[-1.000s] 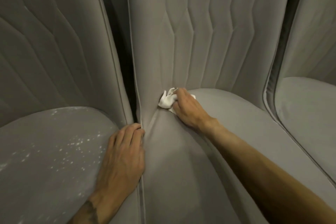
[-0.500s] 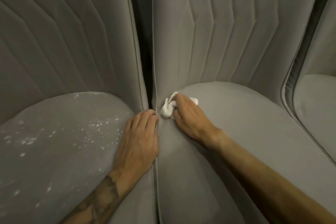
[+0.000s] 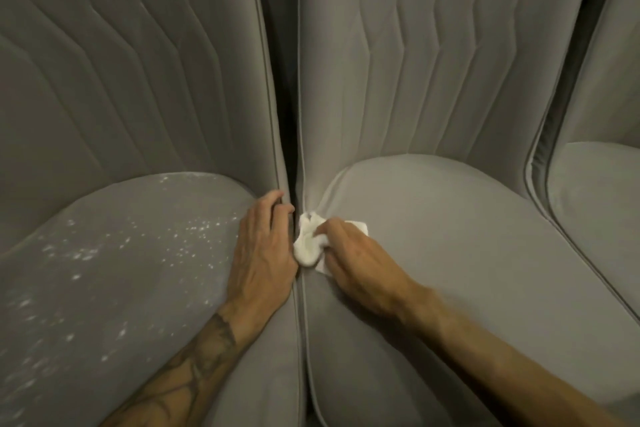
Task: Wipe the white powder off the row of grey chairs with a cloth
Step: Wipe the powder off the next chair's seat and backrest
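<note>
Right hand [image 3: 363,265] has slid cloth [image 3: 306,246] against left hand [image 3: 263,253].

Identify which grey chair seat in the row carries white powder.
The left grey padded seat, under the left hand: white specks dot it; the middle seat and right seat show none.

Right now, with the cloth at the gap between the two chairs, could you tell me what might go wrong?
1. The right hand presses the bunched cloth right beside the gap; a firm push could slip the cloth down into it.
2. The left hand rests on the left seat next to the powder, so it or the forearm may smear the specks into the fabric.
</note>
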